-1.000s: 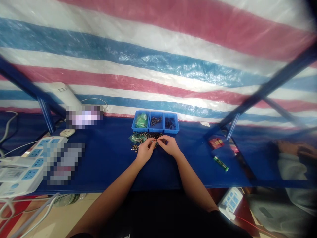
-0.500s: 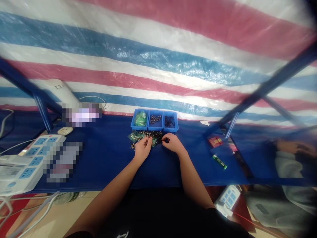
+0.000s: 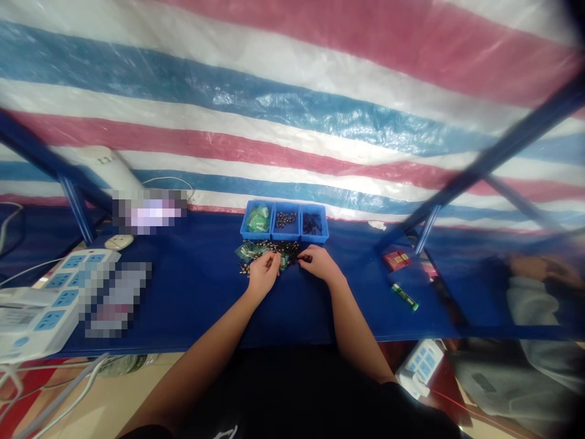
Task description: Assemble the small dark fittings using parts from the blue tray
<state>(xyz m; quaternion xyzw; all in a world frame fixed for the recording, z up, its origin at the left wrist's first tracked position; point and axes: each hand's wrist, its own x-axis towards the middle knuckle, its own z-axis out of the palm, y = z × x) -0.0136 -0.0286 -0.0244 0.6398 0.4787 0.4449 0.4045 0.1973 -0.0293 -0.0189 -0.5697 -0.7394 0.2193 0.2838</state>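
A mixed pile of small parts (image 3: 289,249), some black, some metallic and some in green-tinted packets, lies on the blue table. My left hand (image 3: 264,269) rests at the front of the pile, fingers pinched together; anything between them is too small to make out. At the pile's right edge, my right hand (image 3: 319,263) has its thumb and forefinger curled close to the black pieces, and what they grip is unclear. Just behind stand three joined blue bins: the left bin (image 3: 242,234) has green packets, the middle bin (image 3: 287,236) metallic pieces, the right bin (image 3: 315,238) black pieces.
On the left are a large white power strip (image 3: 73,323), a blurred flat device (image 3: 119,299) and a white mouse-like object (image 3: 119,242). A red box (image 3: 397,260) and a green tube-shaped packet (image 3: 404,297) lie right. Another person's sleeve (image 3: 532,303) shows at far right.
The right thumb and forefinger have drawn slightly closer together at the pile's edge. The left hand is almost where it was, and the bins look the same.
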